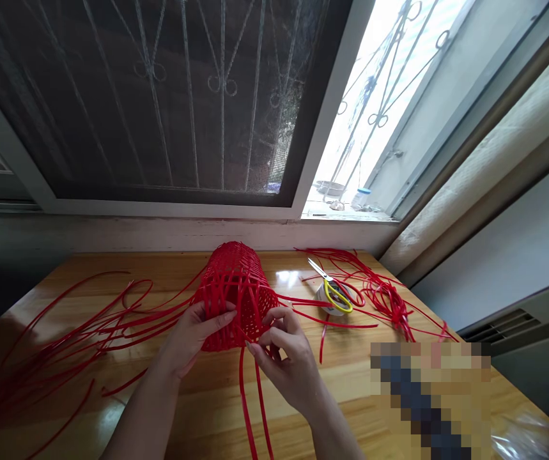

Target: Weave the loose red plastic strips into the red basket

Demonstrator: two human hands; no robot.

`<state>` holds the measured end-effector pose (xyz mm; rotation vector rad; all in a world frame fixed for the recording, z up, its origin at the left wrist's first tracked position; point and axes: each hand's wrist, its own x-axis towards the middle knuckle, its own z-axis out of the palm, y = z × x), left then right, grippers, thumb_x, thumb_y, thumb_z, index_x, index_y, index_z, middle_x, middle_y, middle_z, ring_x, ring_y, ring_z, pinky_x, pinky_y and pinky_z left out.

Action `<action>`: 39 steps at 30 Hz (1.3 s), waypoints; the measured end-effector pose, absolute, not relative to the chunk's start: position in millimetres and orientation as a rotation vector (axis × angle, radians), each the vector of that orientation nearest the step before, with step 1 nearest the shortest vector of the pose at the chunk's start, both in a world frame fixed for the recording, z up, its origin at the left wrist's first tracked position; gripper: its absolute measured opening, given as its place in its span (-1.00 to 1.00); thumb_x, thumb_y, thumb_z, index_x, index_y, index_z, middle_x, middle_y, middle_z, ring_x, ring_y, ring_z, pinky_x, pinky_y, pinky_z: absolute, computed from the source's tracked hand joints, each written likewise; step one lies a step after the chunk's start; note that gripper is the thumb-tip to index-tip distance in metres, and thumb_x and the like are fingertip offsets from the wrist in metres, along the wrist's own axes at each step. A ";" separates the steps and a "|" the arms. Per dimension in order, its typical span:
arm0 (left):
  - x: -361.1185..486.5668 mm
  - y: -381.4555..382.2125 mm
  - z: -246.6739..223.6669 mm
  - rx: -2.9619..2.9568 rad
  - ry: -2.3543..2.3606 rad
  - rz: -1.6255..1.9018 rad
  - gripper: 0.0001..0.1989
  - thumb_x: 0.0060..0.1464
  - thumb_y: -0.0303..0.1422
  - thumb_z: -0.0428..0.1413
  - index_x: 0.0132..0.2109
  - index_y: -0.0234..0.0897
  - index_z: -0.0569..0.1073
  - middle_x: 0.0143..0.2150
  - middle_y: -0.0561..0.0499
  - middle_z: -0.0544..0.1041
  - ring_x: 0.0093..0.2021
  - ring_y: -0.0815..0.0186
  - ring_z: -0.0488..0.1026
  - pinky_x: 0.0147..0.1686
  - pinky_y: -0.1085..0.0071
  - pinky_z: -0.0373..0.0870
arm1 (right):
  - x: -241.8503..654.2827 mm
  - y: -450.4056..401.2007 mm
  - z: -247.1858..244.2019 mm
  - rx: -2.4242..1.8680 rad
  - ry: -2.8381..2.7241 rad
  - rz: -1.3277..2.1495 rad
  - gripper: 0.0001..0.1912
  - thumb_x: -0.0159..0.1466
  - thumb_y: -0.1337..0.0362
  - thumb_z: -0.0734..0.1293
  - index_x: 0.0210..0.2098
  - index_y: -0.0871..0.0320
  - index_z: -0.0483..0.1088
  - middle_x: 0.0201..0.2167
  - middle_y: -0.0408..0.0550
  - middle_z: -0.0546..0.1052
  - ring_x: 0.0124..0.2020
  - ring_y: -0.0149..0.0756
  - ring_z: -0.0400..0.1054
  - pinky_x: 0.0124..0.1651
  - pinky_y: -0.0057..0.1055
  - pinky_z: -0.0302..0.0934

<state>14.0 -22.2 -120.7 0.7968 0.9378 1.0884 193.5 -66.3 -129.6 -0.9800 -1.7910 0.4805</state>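
Note:
A red woven basket lies on its side on the wooden table, its open end facing me. Long loose red strips fan out from its rim to the left, and a few others run to the right and down toward me. My left hand grips the rim on the left, thumb on the outside of the weave. At the right of the rim, my right hand has its thumb and fingers pinched together by a red strip. The exact spot under those fingertips is partly hidden.
Scissors with yellow and red handles rest on a round container right of the basket. A tangled bundle of red strips lies beyond them. Clear plastic is at the lower right. A window frame stands behind the wooden table.

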 end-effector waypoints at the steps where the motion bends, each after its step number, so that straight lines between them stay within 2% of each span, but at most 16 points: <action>1: 13.8 -22.0 -120.6 0.806 0.931 1.081 -0.66 -0.34 -0.29 0.42 -0.33 -0.29 0.59 -0.37 0.04 0.62 -0.35 0.37 0.51 -0.29 0.50 0.45 | 193.3 -65.6 -130.2 -0.994 -1.778 0.465 -0.83 0.21 0.40 0.30 -0.51 0.17 0.27 -0.26 -0.05 0.25 -0.49 -0.50 0.17 -0.51 -0.51 0.13; 8: 14.0 -22.1 -119.0 0.776 0.884 1.097 -0.68 -0.32 -0.30 0.41 -0.33 -0.28 0.59 -0.37 0.04 0.63 -0.35 0.37 0.54 -0.30 0.53 0.48 | 195.1 -64.3 -132.8 -0.991 -1.727 0.490 -0.81 0.24 0.37 0.29 -0.50 0.17 0.28 -0.26 -0.03 0.27 -0.46 -0.47 0.19 -0.46 -0.49 0.16; 16: 19.7 -21.5 -121.8 0.670 0.905 1.134 -0.65 -0.30 -0.28 0.41 -0.29 -0.29 0.59 -0.39 0.02 0.63 -0.39 0.34 0.55 -0.35 0.51 0.51 | 195.3 -66.1 -133.7 -1.115 -1.597 0.446 -0.81 0.26 0.32 0.30 -0.50 0.16 0.31 -0.32 -0.04 0.30 -0.44 -0.42 0.22 -0.50 -0.51 0.18; 23: 12.5 -19.7 -121.8 0.714 0.857 1.036 -0.64 -0.20 -0.28 0.37 -0.19 -0.25 0.57 -0.28 -0.01 0.63 -0.29 0.29 0.56 -0.27 0.47 0.52 | 203.8 -59.9 -131.8 -1.022 -1.735 0.294 -0.83 0.26 0.25 0.33 -0.46 0.13 0.37 -0.33 -0.03 0.35 -0.33 -0.34 0.30 -0.38 -0.45 0.28; 26: 10.5 -18.6 -124.7 0.718 0.816 0.968 -0.71 -0.18 -0.23 0.36 -0.28 -0.26 0.58 -0.31 0.00 0.63 -0.32 0.31 0.56 -0.27 0.47 0.52 | 207.7 -55.4 -128.7 -0.986 -1.789 0.184 -0.84 0.27 0.24 0.32 -0.43 0.12 0.39 -0.36 -0.05 0.38 -0.33 -0.33 0.31 -0.32 -0.42 0.29; 32: 13.7 -20.2 -124.7 0.751 0.746 0.944 -0.78 -0.10 -0.21 0.31 -0.37 -0.29 0.57 -0.39 0.00 0.61 -0.36 0.31 0.54 -0.27 0.45 0.50 | 204.9 -51.7 -121.4 -0.999 -1.988 0.028 -0.79 0.29 0.24 0.30 -0.47 0.13 0.40 -0.40 -0.05 0.39 -0.43 -0.37 0.27 -0.40 -0.44 0.21; 39: 11.6 -22.5 -117.4 0.789 0.818 0.959 -0.71 -0.18 -0.24 0.35 -0.27 -0.29 0.60 -0.34 -0.04 0.63 -0.34 0.29 0.54 -0.22 0.39 0.48 | 191.2 -51.1 -117.3 -0.999 -2.067 -0.192 -0.75 0.29 0.21 0.29 -0.50 0.13 0.40 -0.41 -0.03 0.41 -0.41 -0.34 0.28 -0.37 -0.41 0.19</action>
